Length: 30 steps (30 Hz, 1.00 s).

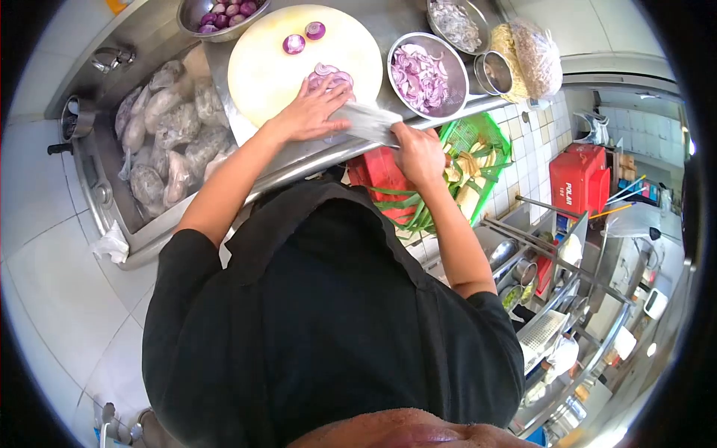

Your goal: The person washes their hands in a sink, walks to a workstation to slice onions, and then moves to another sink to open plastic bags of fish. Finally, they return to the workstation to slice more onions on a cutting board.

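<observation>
Onion slices: we see the purple onion slices (326, 69) on the round cutting board (258, 78), near its body-side edge, just ahead of our left fingertips. The visible part of the bunch spreads mostly sideways; our fingers hide the rest.
Left hand: our left hand (317, 112) is palm down, fingers reaching forward over the near edge of the slices, thumb out towards the blade. We cannot tell how hard it presses.
Right hand: our right hand (419, 154) is closed around the handle of the knife (371, 122), off to the right of the board.
Blade: it is blurred, its long axis running leftward from our right fist to our left thumb; we cannot tell whether it touches the thumb.
Nearer hand: our left; the slices lie ahead and to the left of our right hand, with the blade between.
Onion pieces: 2 cut onion pieces (294, 45) sit farther back on the board.
Sliced-onion bowl: 1 steel bowl (456, 86) stands just right of the board, holding more slices.
</observation>
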### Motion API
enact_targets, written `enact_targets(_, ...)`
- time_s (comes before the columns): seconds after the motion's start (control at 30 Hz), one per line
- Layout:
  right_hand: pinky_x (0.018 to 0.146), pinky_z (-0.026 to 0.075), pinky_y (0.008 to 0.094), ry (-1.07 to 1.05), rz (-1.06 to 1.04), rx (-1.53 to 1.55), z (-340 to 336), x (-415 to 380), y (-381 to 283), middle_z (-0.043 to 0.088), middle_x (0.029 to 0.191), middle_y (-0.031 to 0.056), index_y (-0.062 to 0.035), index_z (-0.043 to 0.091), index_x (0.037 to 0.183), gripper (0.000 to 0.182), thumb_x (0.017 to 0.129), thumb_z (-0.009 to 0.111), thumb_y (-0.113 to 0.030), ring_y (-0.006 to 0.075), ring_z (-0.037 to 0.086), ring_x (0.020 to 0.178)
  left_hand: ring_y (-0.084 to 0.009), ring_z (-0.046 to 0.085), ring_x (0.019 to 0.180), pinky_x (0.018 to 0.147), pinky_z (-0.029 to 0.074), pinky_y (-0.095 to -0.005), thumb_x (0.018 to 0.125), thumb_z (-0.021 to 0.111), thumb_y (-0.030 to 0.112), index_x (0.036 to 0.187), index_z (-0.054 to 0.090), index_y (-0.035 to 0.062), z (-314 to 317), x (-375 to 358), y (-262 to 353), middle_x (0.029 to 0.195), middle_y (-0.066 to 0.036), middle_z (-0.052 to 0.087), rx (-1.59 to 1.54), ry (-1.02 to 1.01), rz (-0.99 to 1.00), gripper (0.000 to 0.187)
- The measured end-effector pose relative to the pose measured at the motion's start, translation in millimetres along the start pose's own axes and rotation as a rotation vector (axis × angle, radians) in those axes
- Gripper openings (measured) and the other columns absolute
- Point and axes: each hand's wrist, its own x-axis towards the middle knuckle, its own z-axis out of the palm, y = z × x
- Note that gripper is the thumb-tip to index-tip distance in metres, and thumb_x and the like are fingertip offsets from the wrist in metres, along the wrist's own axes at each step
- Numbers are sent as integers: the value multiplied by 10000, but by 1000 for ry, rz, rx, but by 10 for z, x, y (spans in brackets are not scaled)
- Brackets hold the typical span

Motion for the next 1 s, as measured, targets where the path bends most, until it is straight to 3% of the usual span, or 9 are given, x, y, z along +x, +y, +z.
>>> enact_targets(0.07, 769, 511, 464, -80, 75, 41, -134, -124, 122, 723, 828, 145, -51, 615, 935, 183, 774, 662, -123, 368, 694, 786, -384, 215, 1554, 1208, 150, -676, 996, 437, 671, 1554, 421, 121, 83, 86, -148, 1653, -168, 316, -194, 39, -47, 783)
enact_targets(0.1, 753, 528, 429, -117, 225, 46, -114, -186, 162, 717, 781, 112, -17, 653, 947, 158, 836, 686, -124, 311, 697, 744, -386, 250, 1536, 1196, 178, -672, 976, 493, 649, 1515, 470, 112, 192, 134, -244, 1630, -179, 349, -303, 209, -105, 761)
enact_targets(0.17, 690, 531, 386, -168, 444, 602, 417, -363, 542, 688, 750, 69, -9, 669, 989, 184, 882, 711, -154, 231, 670, 688, -391, 319, 1501, 1174, 235, -662, 936, 607, 604, 1437, 568, 94, 462, 224, -402, 1584, -202, 415, -515, 551, -219, 716)
enact_targets(0.23, 557, 493, 299, -281, 706, 1019, 459, -327, 525, 614, 720, -2, -7, 686, 1043, 195, 952, 716, -176, 97, 578, 601, -380, 376, 1464, 1183, 249, -627, 889, 683, 567, 1424, 593, 110, 435, 331, -225, 1542, -209, 464, -256, 549, -395, 709)
enact_targets(0.33, 475, 447, 268, -260, 796, 1479, 924, -223, 511, 560, 695, -1, -23, 666, 1030, 144, 978, 693, -155, 101, 515, 533, -373, 417, 1429, 1179, 274, -603, 777, 762, 628, 1387, 636, 125, 382, 444, 85, 1502, -199, 507, -28, 525, -508, 800)
enact_targets(0.4, 472, 449, 269, -304, 768, 1471, 930, -68, 303, 547, 690, -3, -28, 650, 1016, 142, 975, 699, -154, 106, 508, 528, -370, 414, 1431, 1178, 266, -612, 765, 765, 635, 1373, 649, 127, 339, 478, 249, 1500, -194, 510, 20, 491, -523, 801)
enact_targets(0.5, 473, 449, 291, -483, 688, 1462, 1096, 139, -28, 545, 670, 1, -24, 637, 1004, 176, 984, 683, -192, 112, 506, 512, -377, 503, 1296, 1109, 376, -545, 759, 809, 500, 1256, 710, 130, 535, 522, 164, 1359, -169, 589, 9, 715, -465, 628)
enact_targets(0.7, 464, 430, 297, -459, 503, 1397, 837, 198, -126, 554, 632, 17, -31, 574, 918, 194, 968, 680, -185, 119, 540, 472, -344, 602, 1170, 1022, 488, -436, 759, 837, 218, 1173, 741, 79, 476, 619, 290, 1248, -151, 649, -121, 968, -445, 447)
enact_targets(1.0, 475, 452, 301, -62, 775, 1191, 52, 15, 718, 600, 646, 52, 20, 615, 964, 195, 910, 709, -143, 134, 600, 502, -364, 600, 1143, 1025, 473, -447, 758, 804, 263, 1109, 721, 97, 552, 2236, 966, 1192, -146, 648, -431, 942, -36, 397)
